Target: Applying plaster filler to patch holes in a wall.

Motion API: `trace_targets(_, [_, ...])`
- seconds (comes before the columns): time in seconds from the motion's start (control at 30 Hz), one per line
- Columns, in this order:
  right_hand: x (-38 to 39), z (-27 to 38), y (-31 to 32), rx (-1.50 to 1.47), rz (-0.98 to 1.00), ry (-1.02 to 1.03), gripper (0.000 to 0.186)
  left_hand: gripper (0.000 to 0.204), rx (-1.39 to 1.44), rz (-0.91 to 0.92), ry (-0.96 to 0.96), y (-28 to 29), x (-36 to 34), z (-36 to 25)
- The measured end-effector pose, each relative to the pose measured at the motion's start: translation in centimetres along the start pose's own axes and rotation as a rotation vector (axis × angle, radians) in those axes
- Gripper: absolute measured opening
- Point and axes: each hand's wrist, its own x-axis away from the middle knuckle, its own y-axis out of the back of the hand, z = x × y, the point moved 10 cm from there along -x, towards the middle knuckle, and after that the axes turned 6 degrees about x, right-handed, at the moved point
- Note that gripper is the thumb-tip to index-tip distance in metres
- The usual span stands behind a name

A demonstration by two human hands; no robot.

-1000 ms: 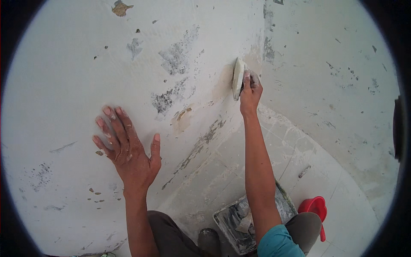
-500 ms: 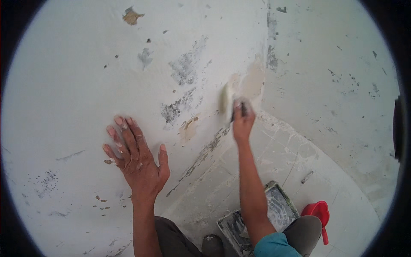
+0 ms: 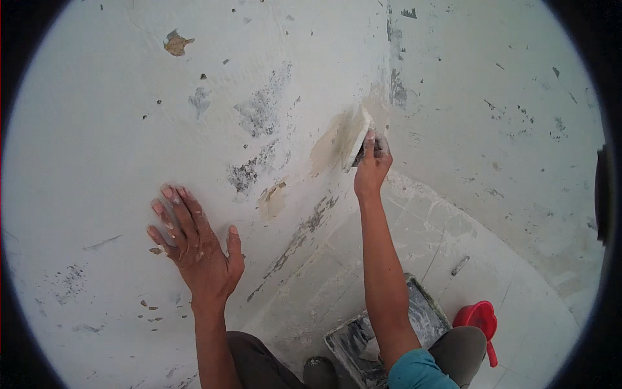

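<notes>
Since the earlier frames, my right hand [image 3: 370, 167] has carried the putty blade [image 3: 358, 138] down off the grey flaking and back up toward the wall corner [image 3: 390, 97], leaving a fresh tan smear [image 3: 332, 144] just left of the blade. From the head view, I see that hand closed around the blade's handle, the blade edge pressed to the wall just left of the corner. My left hand [image 3: 194, 243] lies open, fingers spread flat on the wall, well left of the corner and lower. Below the corner, the mixing tray [image 3: 424, 311] sits on the floor by my knee, a red scoop [image 3: 478, 319] just beside it. I judge the risks to be the blade digging in and tearing loose paint near the corner if tilted too steeply, and filler dropping off the blade onto the floor.
</notes>
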Motion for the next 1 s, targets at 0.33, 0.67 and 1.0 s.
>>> trace_targets(0.33, [2.9, 1.8, -2.8, 0.217, -0.046, 0.141, 0.019, 0.091, 0.002, 0.037, 0.012, -0.6, -0.1, -0.2])
trace_targets(0.67, [-0.4, -0.5, 1.8, 0.014, 0.13, -0.056, 0.03, 0.094, 0.026, 0.033, -0.003, 0.1, -0.1, -0.2])
trace_targets(1.0, [-4.5, -0.2, -0.4, 0.019, 0.163, 0.007, 0.035, 0.098, 0.038, 0.042, -0.002, -0.1, -0.1, 0.0])
